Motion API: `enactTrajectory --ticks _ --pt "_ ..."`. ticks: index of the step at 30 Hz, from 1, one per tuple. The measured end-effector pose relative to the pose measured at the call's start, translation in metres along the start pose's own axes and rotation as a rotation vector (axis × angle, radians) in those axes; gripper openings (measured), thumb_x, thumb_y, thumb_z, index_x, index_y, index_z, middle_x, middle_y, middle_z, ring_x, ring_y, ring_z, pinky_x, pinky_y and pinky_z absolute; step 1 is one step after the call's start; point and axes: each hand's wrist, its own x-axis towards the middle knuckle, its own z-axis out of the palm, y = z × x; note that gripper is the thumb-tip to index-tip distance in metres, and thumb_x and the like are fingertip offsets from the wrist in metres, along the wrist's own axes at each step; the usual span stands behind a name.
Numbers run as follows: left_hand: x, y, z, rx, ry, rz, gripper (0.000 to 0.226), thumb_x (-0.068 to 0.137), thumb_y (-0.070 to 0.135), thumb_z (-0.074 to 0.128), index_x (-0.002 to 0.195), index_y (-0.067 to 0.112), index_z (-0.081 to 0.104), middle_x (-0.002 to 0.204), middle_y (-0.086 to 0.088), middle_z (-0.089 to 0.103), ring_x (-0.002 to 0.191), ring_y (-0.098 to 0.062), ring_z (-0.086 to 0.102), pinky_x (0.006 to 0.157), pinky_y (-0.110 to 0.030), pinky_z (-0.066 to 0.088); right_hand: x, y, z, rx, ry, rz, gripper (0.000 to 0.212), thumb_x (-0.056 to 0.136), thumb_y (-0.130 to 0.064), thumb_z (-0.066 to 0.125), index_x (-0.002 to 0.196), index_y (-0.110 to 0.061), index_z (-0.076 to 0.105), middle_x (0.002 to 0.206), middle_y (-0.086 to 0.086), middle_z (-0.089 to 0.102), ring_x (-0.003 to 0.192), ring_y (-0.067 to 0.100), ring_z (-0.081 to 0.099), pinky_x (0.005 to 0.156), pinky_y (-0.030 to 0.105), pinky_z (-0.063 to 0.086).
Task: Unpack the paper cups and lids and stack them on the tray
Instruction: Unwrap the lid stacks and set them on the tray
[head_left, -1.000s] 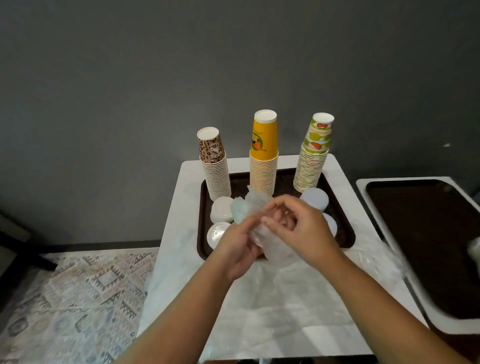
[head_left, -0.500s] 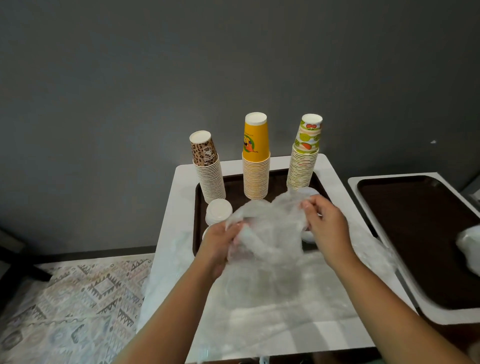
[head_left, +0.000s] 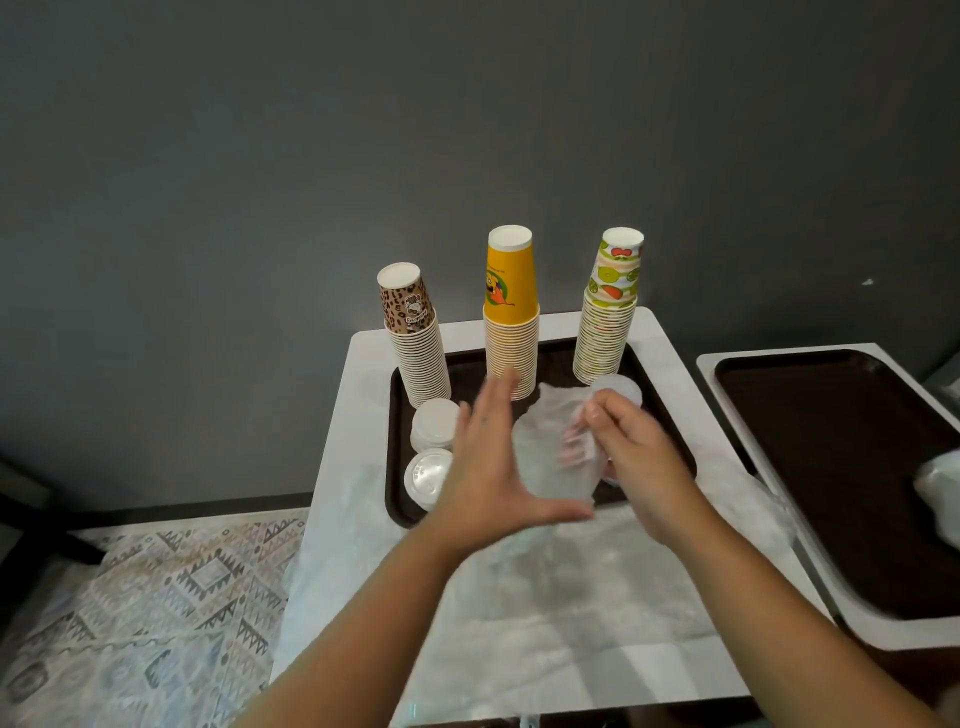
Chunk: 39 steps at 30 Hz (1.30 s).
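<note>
Paper cups stand upside down in three tall stacks along the far edge of the brown tray (head_left: 396, 467): a leopard-print stack (head_left: 415, 338) on the left, a yellow stack (head_left: 511, 312) in the middle and a fruit-print stack (head_left: 610, 312) on the right. White lids (head_left: 434, 447) sit in two low piles near the tray's left side, and another pile of lids (head_left: 621, 389) shows just behind the right hand (head_left: 639, 457). That hand's fingers are curled round a clear plastic bag (head_left: 550, 457), held above the tray's near half. The left hand (head_left: 488, 462) is spread, fingers straight and pointing away, its thumb stretched out under the bag's lower end. Loose clear plastic wrap (head_left: 571, 597) lies over the white surface (head_left: 363, 364) in front of the tray. A second brown tray (head_left: 831, 467) rests on another white surface to the right
</note>
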Motion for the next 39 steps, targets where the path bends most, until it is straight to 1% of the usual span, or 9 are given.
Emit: enactTrajectory --ticks 3,5,8,11,18,23,27,34,39 --pt "-0.001 0.011 0.034 0.047 0.001 0.086 0.113 0.063 0.059 0.073 0.15 0.023 0.008 0.158 0.002 0.011 0.141 0.005 0.001 0.119 -0.034 -0.006 -0.008 -0.006 0.014 0.049 -0.054 0.056 0.022 0.099 -0.023 0.044 0.092 -0.009 0.059 0.086 0.01 0.064 0.084 0.011 0.062 0.085 0.038 0.052" --pt "-0.005 0.005 0.047 -0.078 -0.003 -0.033 0.083 0.075 0.029 0.072 0.145 0.018 0.028 0.143 -0.008 0.044 0.132 -0.008 0.036 0.115 -0.04 0.026 -0.008 -0.002 0.014 0.081 -0.008 0.065 0.021 0.099 -0.023 0.044 0.095 -0.011 0.061 0.09 0.008 0.067 0.087 0.01 0.063 0.087 0.037 0.052" --pt "-0.014 -0.012 0.056 0.108 0.002 0.066 0.06 0.063 0.002 0.074 0.114 0.021 0.05 0.087 -0.008 0.067 0.076 -0.027 0.064 0.069 -0.031 0.048 -0.002 0.016 0.0 0.187 0.219 0.101 0.022 0.1 -0.024 0.042 0.094 -0.022 0.063 0.102 0.011 0.067 0.1 0.022 0.064 0.092 0.043 0.051" --pt "-0.03 -0.035 0.062 0.466 0.019 0.236 0.06 0.048 0.008 0.08 0.101 0.02 0.055 0.063 0.007 0.06 0.048 -0.016 0.053 0.058 -0.021 0.043 -0.003 0.043 -0.012 0.206 0.443 0.233 0.025 0.101 -0.022 0.041 0.091 -0.013 0.063 0.1 0.021 0.062 0.093 0.027 0.06 0.087 0.04 0.049" --pt "-0.067 -0.088 0.063 0.733 -0.181 0.158 0.061 0.065 0.003 0.037 0.123 0.021 0.046 0.067 0.005 0.054 0.049 -0.015 0.053 0.064 -0.031 0.023 -0.014 0.107 -0.039 -0.133 0.589 0.323 0.026 0.099 -0.017 0.042 0.102 -0.003 0.063 0.09 0.007 0.062 0.091 0.026 0.058 0.081 0.035 0.044" --pt "-0.078 -0.098 0.069 0.795 -0.406 0.102 0.078 0.093 0.043 0.041 0.15 0.035 -0.011 0.121 -0.008 0.044 0.102 -0.025 0.05 0.094 -0.038 0.031 -0.019 0.129 -0.036 -0.347 0.531 0.322 0.014 0.097 -0.01 0.047 0.101 -0.003 0.058 0.097 0.01 0.059 0.093 0.028 0.054 0.076 0.029 0.035" --pt "-0.086 -0.108 0.076 0.817 -0.439 0.093 0.09 0.072 0.066 0.043 0.15 0.03 0.016 0.102 -0.005 0.059 0.082 -0.023 0.049 0.082 -0.039 0.032 -0.021 0.123 -0.023 -0.783 0.604 -0.098 0.027 0.088 -0.014 0.061 0.114 -0.01 0.054 0.116 0.013 0.053 0.104 0.028 0.047 0.087 0.043 0.04" --pt "-0.083 -0.12 0.084 0.731 -0.473 0.133 0.077 0.068 0.06 0.043 0.137 0.026 0.042 0.106 -0.008 0.062 0.085 -0.025 0.041 0.082 -0.042 0.03 -0.038 0.152 0.026 -1.174 -0.23 -0.47 0.047 0.086 -0.039 0.042 0.131 -0.028 0.047 0.143 -0.004 0.043 0.128 0.012 0.041 0.11 0.042 0.016" --pt "-0.089 -0.134 0.09 0.692 -0.457 0.152 0.085 0.071 0.056 0.043 0.146 0.018 0.03 0.125 -0.009 0.059 0.102 -0.026 0.044 0.094 -0.044 0.029 -0.041 0.176 0.025 -1.301 -0.365 -0.312 0.047 0.098 -0.043 0.026 0.135 -0.028 0.05 0.14 -0.008 0.051 0.132 0.012 0.035 0.11 0.044 0.008"
